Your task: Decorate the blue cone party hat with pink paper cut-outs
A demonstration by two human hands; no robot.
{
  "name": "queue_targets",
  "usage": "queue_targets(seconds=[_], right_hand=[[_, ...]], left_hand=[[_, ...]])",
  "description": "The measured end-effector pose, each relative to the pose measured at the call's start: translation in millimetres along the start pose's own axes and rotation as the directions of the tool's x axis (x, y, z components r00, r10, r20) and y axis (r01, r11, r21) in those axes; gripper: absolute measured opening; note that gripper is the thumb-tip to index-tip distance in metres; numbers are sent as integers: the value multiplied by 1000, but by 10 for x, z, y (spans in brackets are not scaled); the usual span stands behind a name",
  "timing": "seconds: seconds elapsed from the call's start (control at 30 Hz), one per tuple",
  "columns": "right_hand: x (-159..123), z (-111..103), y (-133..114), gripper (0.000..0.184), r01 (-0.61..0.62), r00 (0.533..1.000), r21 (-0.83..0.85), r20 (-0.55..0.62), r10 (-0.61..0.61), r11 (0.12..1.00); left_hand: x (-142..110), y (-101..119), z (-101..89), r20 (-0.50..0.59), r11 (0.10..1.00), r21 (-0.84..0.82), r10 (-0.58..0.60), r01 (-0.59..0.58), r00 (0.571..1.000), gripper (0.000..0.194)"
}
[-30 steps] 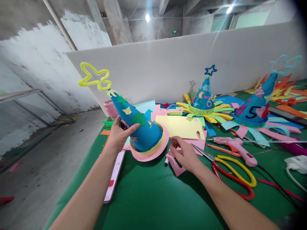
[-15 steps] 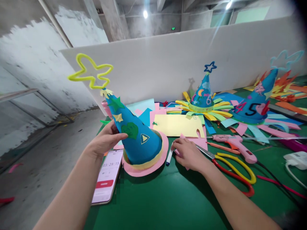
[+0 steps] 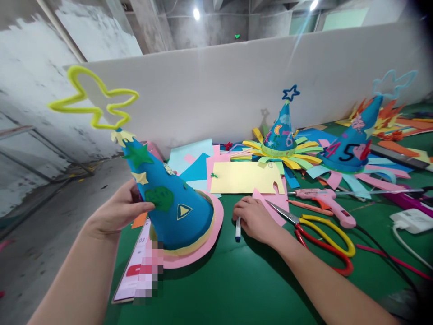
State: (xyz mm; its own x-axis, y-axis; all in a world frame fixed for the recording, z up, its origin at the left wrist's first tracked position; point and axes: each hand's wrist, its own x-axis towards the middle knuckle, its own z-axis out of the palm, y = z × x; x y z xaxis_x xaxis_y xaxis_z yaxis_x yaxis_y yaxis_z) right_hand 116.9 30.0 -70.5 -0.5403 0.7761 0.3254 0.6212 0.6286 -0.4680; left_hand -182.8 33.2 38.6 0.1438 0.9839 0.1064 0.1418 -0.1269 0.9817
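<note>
A blue cone-shaped paper party hat [image 3: 198, 225] with a pink brim leans to the left. It bears green and pale yellow stars, a green rounded patch and a small triangle. A yellow pipe-cleaner star [image 3: 101, 90] tops it. My left hand [image 3: 118, 207] is closed on the hat's left side, thumb in front and other fingers behind. On the green table, my right hand [image 3: 257, 219] has its fingers curled down over a white marker with a dark end [image 3: 238, 232], which sticks out toward me. Pink paper [image 3: 275, 212] lies just behind that hand.
Open scissors [image 3: 297, 221] and a pink glue gun [image 3: 324, 198] lie right of my right hand. Behind are a pale yellow paper sheet [image 3: 243, 178] and two more blue hats [image 3: 279, 135]. A phone [image 3: 126, 289] lies partly under the held hat's brim; a white charger [image 3: 409, 221] sits far right.
The hat has come closer and to the left in my left hand, now covering more of the phone. My right hand has moved over the marker, and its fingers have curled around it.
</note>
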Motion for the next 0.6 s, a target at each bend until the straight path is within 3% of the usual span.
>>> queue_targets(seconds=[0.13, 0.23, 0.33, 0.4, 0.47, 0.6], right_hand=[[-4, -49, 2, 27, 4, 999, 58, -49, -1, 998], [-4, -172, 46, 28, -29, 987, 123, -154, 48, 992], [-7, -342, 131, 21, -122, 917, 196, -353, 186, 973], [-10, -445, 204, 18, -189, 839, 246, -462, 286, 951], [-9, -524, 282, 23, -235, 781, 288, -512, 356, 928], [8, -606, 404, 27, -267, 748, 349, -513, 421, 898]], left_hand=[[28, -69, 8, -46, 999, -35, 8, -9, 999, 42], [76, -123, 55, -47, 995, -102, 15, -20, 999, 40], [93, -141, 113, -50, 985, -170, 32, -41, 998, 43], [67, -127, 176, 8, 982, -186, 42, -40, 999, 47], [11, -105, 262, 149, 982, -188, 56, -27, 987, 52], [-148, -112, 412, 349, 979, -205, 71, 3, 934, 53]])
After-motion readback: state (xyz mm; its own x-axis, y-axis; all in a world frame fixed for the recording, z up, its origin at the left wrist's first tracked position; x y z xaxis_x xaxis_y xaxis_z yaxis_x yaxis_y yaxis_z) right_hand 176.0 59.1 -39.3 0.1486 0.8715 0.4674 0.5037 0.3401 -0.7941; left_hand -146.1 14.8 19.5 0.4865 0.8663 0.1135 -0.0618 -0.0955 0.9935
